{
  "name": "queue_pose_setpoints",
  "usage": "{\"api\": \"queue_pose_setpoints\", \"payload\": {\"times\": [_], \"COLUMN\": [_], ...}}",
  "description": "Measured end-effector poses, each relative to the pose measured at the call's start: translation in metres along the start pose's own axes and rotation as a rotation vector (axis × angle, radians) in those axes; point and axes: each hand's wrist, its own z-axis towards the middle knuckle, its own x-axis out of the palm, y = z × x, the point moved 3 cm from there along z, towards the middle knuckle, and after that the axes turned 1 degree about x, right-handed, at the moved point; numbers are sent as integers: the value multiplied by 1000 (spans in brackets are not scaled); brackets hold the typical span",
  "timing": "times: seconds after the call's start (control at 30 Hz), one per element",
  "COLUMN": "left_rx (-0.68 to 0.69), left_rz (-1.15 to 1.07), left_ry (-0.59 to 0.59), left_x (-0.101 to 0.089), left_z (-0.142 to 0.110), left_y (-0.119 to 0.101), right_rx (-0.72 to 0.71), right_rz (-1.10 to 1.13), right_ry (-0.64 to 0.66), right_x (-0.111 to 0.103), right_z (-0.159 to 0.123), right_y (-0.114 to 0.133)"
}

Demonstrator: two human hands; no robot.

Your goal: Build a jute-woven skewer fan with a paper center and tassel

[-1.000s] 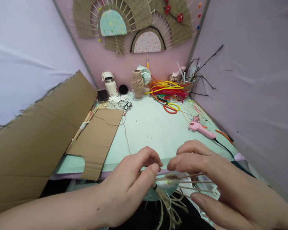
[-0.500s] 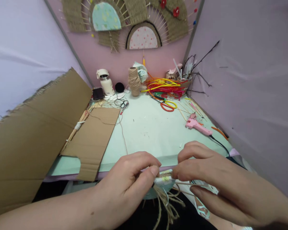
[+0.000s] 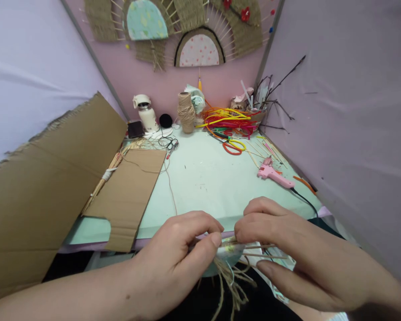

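Just beyond the table's near edge, my left hand (image 3: 183, 249) pinches a half-round craft piece covered in light-blue patterned fabric (image 3: 230, 253), its thumb on the near side and its fingers behind. Thin sticks (image 3: 263, 255) jut out to the right of the piece. A tassel of jute twine (image 3: 232, 285) hangs down from its front over the dark lap. My right hand (image 3: 280, 245) rests its bent index fingertip on the piece's upper edge, where some twine or stick shows. The right thumb stays apart, lower down. The piece's left end is hidden by my left hand.
Cardboard (image 3: 130, 187) and a stick bundle (image 3: 107, 174) lie left. A pink glue gun (image 3: 274, 174) rests right, with scissors (image 3: 233, 146) beyond. At the back stand a twine spool (image 3: 186, 113), a white bottle (image 3: 147, 115) and pipe cleaners (image 3: 227, 118). Woven fans hang on the wall.
My right hand has shifted slightly left along the piece's upper edge. The craft piece has tilted a little, showing more sticks on its right. My left hand keeps its grip.
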Motion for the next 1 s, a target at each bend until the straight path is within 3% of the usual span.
{"api": "queue_pose_setpoints", "payload": {"times": [0.47,0.63,0.77,1.0], "left_rx": [13,-15,-82,-109], "left_rz": [-34,-65,-110,-133], "left_ry": [2,2,-18,-69], "left_x": [2,4,4,6], "left_z": [2,0,-3,-3], "left_y": [2,3,6,11], "right_rx": [-44,21,143,141], "right_rz": [-17,-80,-218,-258], "right_ry": [-2,-146,-18,148], "right_x": [5,-1,8,23], "right_z": [-1,-5,-4,8], "right_y": [-1,-1,-4,-4]}}
